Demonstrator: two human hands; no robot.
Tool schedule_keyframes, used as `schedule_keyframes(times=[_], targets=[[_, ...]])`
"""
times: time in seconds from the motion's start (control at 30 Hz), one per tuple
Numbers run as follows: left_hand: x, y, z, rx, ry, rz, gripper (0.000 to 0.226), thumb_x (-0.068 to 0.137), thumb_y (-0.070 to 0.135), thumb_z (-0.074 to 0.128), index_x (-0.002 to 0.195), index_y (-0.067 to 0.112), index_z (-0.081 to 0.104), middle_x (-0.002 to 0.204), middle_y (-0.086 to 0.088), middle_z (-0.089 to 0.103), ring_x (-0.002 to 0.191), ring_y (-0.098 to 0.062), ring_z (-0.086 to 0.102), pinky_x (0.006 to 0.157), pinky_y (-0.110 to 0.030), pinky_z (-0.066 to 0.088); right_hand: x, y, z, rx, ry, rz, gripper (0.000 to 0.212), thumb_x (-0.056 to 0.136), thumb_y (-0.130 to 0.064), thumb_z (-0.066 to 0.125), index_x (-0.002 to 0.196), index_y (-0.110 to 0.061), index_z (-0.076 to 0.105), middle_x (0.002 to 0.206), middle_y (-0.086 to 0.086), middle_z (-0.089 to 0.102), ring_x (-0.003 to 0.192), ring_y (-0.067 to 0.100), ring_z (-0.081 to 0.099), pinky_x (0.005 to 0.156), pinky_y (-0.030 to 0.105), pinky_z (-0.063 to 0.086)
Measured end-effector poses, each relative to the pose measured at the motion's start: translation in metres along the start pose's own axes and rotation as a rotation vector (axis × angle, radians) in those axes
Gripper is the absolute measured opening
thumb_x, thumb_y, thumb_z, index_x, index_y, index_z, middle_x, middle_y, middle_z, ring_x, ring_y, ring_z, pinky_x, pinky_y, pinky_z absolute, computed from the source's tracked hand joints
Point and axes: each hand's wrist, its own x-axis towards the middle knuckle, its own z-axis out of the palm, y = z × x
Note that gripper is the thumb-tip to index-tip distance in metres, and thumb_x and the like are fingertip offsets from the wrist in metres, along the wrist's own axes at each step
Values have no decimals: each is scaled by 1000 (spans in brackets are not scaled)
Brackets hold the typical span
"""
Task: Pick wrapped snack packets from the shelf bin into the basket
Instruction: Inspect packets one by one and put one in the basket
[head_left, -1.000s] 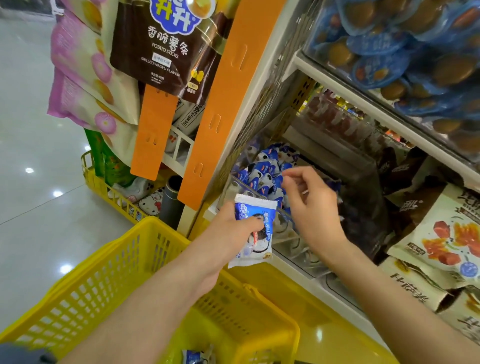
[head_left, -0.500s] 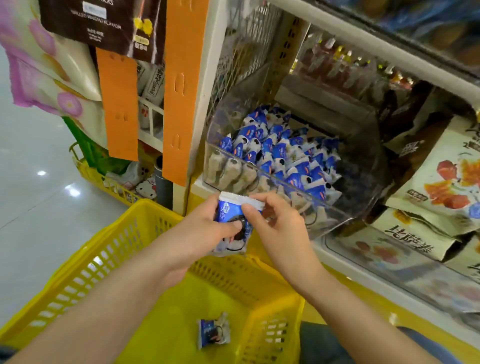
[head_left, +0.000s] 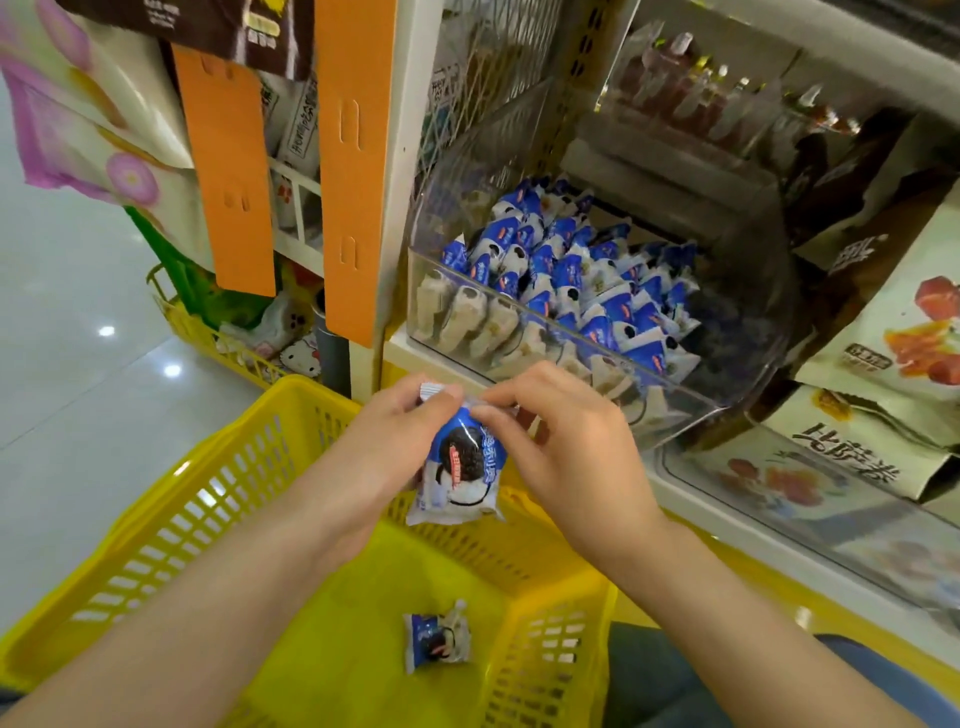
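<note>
A blue and white snack packet (head_left: 462, 467) with a dark cookie printed on it hangs upright over the yellow basket (head_left: 171, 525). My left hand (head_left: 384, 447) pinches its top seal from the left, and my right hand (head_left: 566, 441) pinches the same seal from the right. A second packet (head_left: 436, 643) of the same kind lies on the basket floor. Just behind my hands stands a clear plastic shelf bin (head_left: 670, 395) filled with several matching packets (head_left: 576, 280).
Orange hanging strips (head_left: 353, 171) and hung snack bags flank the shelf post on the left. Beige snack bags (head_left: 904, 322) fill the shelf to the right of the bin. Another yellow basket (head_left: 208, 338) with goods sits on the tiled floor at the left.
My right hand came back from the bin and took the packet's top seal beside my left hand. The packet now hangs lower over the basket, and the view tilted down.
</note>
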Motion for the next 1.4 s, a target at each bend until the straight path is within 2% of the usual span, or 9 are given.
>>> schedule_keyframes(times=[0.13, 0.33, 0.43, 0.53, 0.7, 0.93, 1.03, 1.17, 1.4], targets=[[-1, -3, -2, 28, -41, -22, 23, 79, 27, 69, 97, 17, 59, 88, -5, 73, 81, -18, 70, 79, -37, 55, 6, 3, 0, 352, 41, 410, 10, 91, -18, 57, 81, -19, 60, 74, -6, 64, 64, 7, 61, 57, 17, 50], [-4, -12, -4, -27, 194, 8, 34, 74, 12, 74, 102, 16, 57, 93, -4, 71, 73, -14, 70, 63, -25, 56, 6, 11, 6, 532, -191, 741, 7, 93, -10, 51, 92, -16, 50, 78, 0, 61, 64, 5, 63, 56, 22, 57], [1, -14, -11, 38, 226, 54, 29, 75, 14, 73, 102, 12, 62, 93, -5, 70, 75, -11, 67, 59, -21, 54, -6, 14, 11, 216, -471, 611, 47, 88, -14, 60, 127, -18, 34, 99, -4, 64, 89, 0, 60, 75, 14, 46], [1, -15, -14, 215, 191, 152, 16, 73, 14, 75, 85, 20, 66, 85, 0, 71, 72, -10, 63, 63, -25, 51, -9, 13, 14, 193, -486, 464, 79, 80, -19, 71, 141, -28, 21, 137, -5, 43, 123, 1, 40, 95, 15, 31], [0, -19, -12, 317, 131, 236, 14, 78, 14, 71, 72, 25, 65, 71, 2, 70, 66, -9, 62, 61, -25, 47, -2, 9, 10, 468, -515, 413, 28, 83, -25, 67, 106, -33, 54, 101, -13, 62, 88, 1, 61, 77, 17, 51], [-1, -20, -11, 213, 133, 211, 20, 91, 19, 54, 76, 21, 67, 76, -6, 71, 74, -19, 64, 76, -44, 52, -2, 5, 11, 519, -432, 436, 24, 81, -27, 68, 92, -40, 51, 101, -9, 64, 85, 11, 65, 76, 28, 55], [0, -19, -10, 268, 142, 247, 23, 91, 19, 54, 71, 23, 65, 66, 2, 67, 66, -8, 61, 65, -35, 52, -5, 1, 16, 586, -327, 461, 8, 87, -29, 61, 87, -35, 56, 91, -6, 68, 82, 10, 67, 75, 32, 57], [-2, -18, -8, 461, 130, 304, 25, 90, 23, 55, 67, 29, 60, 60, 11, 60, 56, 9, 53, 49, -7, 37, -5, 0, 16, 492, -216, 420, 7, 87, -27, 62, 81, -25, 61, 77, -5, 67, 74, 5, 64, 64, 17, 51], [1, -19, -11, 330, 79, 195, 26, 91, 20, 55, 66, 23, 63, 65, 2, 64, 67, -13, 57, 67, -35, 46, -9, -4, 12, 54, -134, 80, 11, 89, -29, 60, 88, -19, 63, 83, -10, 57, 74, 8, 56, 61, 34, 50]])
